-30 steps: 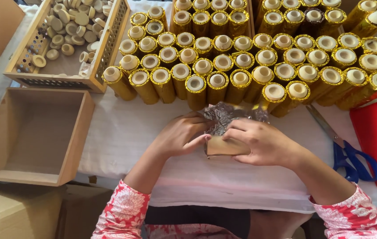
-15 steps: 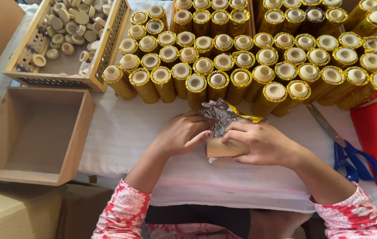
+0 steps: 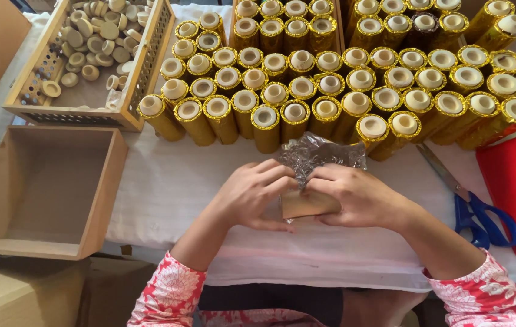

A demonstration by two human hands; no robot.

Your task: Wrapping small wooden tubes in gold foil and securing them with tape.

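Both of my hands meet over the white-covered table [image 3: 167, 188]. My left hand [image 3: 252, 194] and my right hand [image 3: 355, 197] together grip a short brown cardboard tube [image 3: 306, 204], lying on its side. A crinkled silvery foil sheet [image 3: 321, 154] sticks up from the tube between my fingertips, which pinch its lower edge against the tube. Just beyond my hands stand several rows of gold-wrapped tubes [image 3: 330, 91] with cream caps, packed tightly across the table.
A perforated wooden tray [image 3: 143, 79] at the far left holds several loose cream caps. An open wooden box [image 3: 103, 200] sits at the left. Blue-handled scissors [image 3: 473, 209] lie to the right, beside a red plastic bin [image 3: 515, 194]. Cardboard boxes [image 3: 22, 290] stand below left.
The foil sheet has spread out wider above the tube after being bunched up. My hands stay in the same place, fingers shifting slightly on the tube.
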